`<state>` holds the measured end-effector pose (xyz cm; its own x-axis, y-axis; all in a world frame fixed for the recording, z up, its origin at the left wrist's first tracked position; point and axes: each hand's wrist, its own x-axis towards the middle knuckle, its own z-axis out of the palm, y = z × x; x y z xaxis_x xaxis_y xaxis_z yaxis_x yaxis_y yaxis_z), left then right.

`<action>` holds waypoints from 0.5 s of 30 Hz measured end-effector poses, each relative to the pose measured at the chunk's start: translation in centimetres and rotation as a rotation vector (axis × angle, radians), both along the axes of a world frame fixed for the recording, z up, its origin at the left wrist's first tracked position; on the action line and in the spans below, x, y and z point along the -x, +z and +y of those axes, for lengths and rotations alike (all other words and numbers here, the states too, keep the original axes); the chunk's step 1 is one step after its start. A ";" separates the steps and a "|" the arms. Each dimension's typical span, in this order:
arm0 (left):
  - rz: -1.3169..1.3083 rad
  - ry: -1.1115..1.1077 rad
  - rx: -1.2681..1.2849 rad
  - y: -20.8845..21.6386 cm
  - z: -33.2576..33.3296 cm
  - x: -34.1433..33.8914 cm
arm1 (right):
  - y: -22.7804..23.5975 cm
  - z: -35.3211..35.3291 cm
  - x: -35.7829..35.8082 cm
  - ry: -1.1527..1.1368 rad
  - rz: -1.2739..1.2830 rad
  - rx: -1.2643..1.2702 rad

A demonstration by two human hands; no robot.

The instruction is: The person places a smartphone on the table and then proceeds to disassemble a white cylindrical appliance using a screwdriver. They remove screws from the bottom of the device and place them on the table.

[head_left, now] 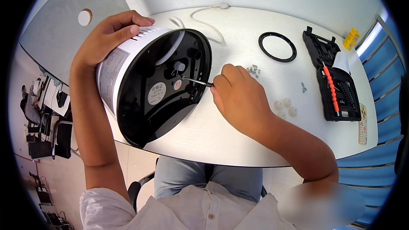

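Note:
A white round appliance housing (111, 73) with side vents lies tipped on the table, its black underside (136, 102) turned toward me and to the right. My left hand (111, 36) is closed over the housing's upper side, the thumb near the vents. In my right hand (240, 96) is a screwdriver (197, 81) with a thin metal shaft and dark handle. Its tip reaches the underside beside a small grey round fitting (179, 66); whether it sits in a screw cannot be made out. A pale cord (172, 47) runs across the black base.
Right of my hand lie loose screws (254, 70), smaller screws (303, 87) and several pale round pads (292, 111). Beyond are a black ring (263, 50), an opened tool case (351, 111) with an orange flexible shaft (330, 88), and a yellow packet (351, 38). A plug (224, 5) rests at the back.

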<state>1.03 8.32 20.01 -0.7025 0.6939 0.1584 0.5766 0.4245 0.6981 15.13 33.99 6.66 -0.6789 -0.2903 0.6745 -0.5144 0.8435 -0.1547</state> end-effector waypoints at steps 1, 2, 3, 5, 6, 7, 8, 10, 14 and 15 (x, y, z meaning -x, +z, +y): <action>0.001 -0.001 -0.002 0.0 0.0 0.0 | 0.0 0.0 0.0 -0.009 0.043 -0.057; 0.002 -0.002 -0.003 0.0 0.0 0.0 | 0.0 0.1 -0.1 -0.018 0.086 -0.114; 0.001 0.004 -0.002 0.0 -0.1 0.0 | 0.0 0.1 -0.1 -0.027 0.129 -0.171; -0.002 0.011 0.002 0.0 -0.1 -0.1 | 0.0 0.0 0.0 -0.035 0.222 -0.227; 0.006 0.014 0.003 0.0 -0.1 -0.2 | 0.1 0.0 0.0 -0.039 0.269 -0.255; 0.015 0.016 0.004 0.0 -0.1 -0.2 | -0.1 0.0 0.2 -0.026 0.281 -0.227; 0.025 0.019 0.006 0.0 -0.1 -0.3 | -0.4 0.0 0.4 -0.013 0.293 -0.199; 0.006 0.013 -0.006 0.0 -0.1 -0.3 | -0.5 0.1 0.5 -0.014 0.279 -0.165; 0.018 0.027 0.002 0.0 -0.1 -0.3 | -0.6 -0.1 0.1 -0.050 0.142 -0.092; 0.013 0.009 -0.005 0.0 -0.1 -0.2 | -0.6 -0.2 0.1 -0.055 0.099 -0.061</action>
<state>1.23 8.19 20.03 -0.7064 0.6868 0.1710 0.5818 0.4258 0.6930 15.04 33.81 6.06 -0.6256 -0.2970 0.7214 -0.4773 0.8772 -0.0528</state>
